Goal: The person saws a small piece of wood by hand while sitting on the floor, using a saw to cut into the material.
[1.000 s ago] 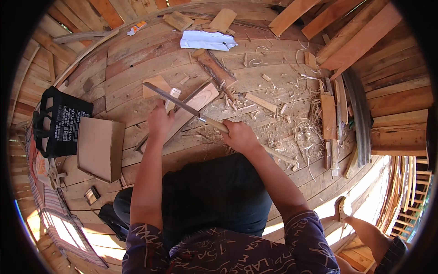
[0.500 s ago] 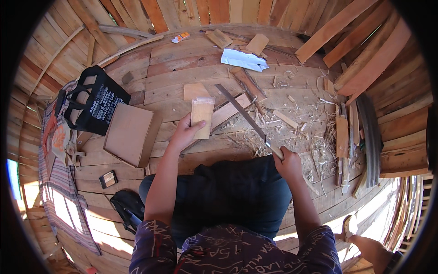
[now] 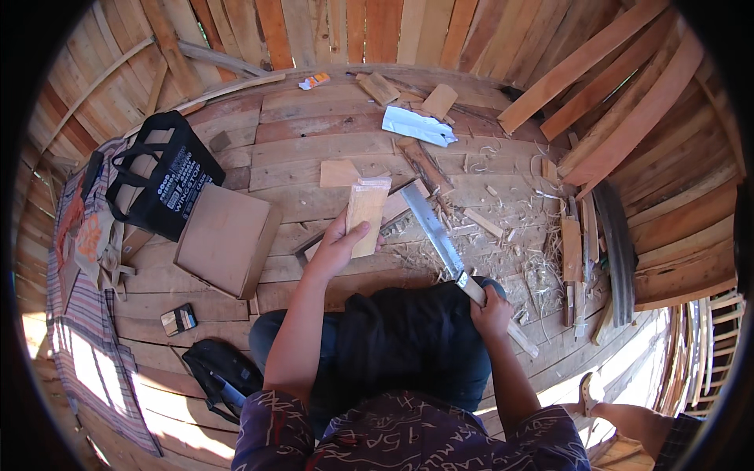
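Observation:
My left hand (image 3: pixel 338 243) grips a pale rectangular wooden block (image 3: pixel 369 213), thumb across its face, and holds it up in front of me. The block's top end has a lighter band. In my right hand (image 3: pixel 492 314), fingers wrap round the light handle of a handsaw (image 3: pixel 437 232). Its toothed blade points away and to the left, showing its flat side, apart from the block. Below both hands, a long piece of wood (image 3: pixel 312 251) lies slantwise on the floor, partly covered by the block and my left hand.
Wood shavings (image 3: pixel 506 267) litter the plank floor. To the left are a cardboard box (image 3: pixel 224 239), a black tote bag (image 3: pixel 177 184), a phone (image 3: pixel 179 319) and a dark bag (image 3: pixel 224 373). Boards (image 3: pixel 585 71) lean at the right. Another person's leg (image 3: pixel 628 420) shows at lower right.
The saw blade has turned from nearly edge-on to show its flat side. In the picture the block has shifted right and slightly down, tilting a little; the view has moved as well.

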The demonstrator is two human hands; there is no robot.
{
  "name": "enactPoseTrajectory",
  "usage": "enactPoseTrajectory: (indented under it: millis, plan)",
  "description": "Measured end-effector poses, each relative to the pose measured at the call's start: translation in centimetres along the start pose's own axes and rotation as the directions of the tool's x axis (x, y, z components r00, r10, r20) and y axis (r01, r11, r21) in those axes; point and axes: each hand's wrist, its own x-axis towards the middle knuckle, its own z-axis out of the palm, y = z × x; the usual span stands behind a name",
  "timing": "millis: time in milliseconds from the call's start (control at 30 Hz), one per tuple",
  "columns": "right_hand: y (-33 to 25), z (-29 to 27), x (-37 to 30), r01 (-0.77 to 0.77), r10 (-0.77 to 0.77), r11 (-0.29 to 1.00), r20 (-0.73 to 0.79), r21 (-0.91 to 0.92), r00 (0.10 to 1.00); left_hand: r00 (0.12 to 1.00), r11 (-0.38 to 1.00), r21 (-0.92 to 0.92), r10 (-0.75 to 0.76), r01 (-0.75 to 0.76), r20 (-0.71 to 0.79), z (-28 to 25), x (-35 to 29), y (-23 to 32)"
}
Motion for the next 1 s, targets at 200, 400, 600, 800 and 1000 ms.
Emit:
enactPoseTrajectory:
  millis: [200, 400, 600, 800, 1000]
  plan:
    - [-0.8, -0.1, 0.1, -0.032, 0.033, 0.999, 0.023, -0.030, 0.999, 0.995, 0.992, 0.093, 0.084, -0.089, 0.055, 0.2, -0.2, -0.1]
    - [-0.6, -0.1, 0.3, -0.037, 0.038, 0.998, 0.021, -0.046, 0.999, 0.984, 0.988, 0.065, 0.133, -0.141, 0.119, 0.4, 0.0, -0.7]
    - [-1.4, -0.5, 0.3, -0.053, 0.053, 0.998, 0.012, -0.019, 0.998, 0.986, 0.983, -0.169, -0.039, 0.067, 0.164, 0.9, -1.0, 0.3]
    - [-1.2, -0.7, 0.1, 0.007, -0.005, 0.999, -0.040, 0.052, 0.999, 0.979, 0.976, -0.187, -0.075, 0.111, 0.190, 1.3, -1.5, 1.0]
    - [-0.5, -1.0, 0.0, -0.040, 0.073, 0.956, -0.103, 0.291, 0.992, 0.969, 0.964, -0.209, -0.117, 0.164, 0.218, 1.4, -1.6, 1.0]
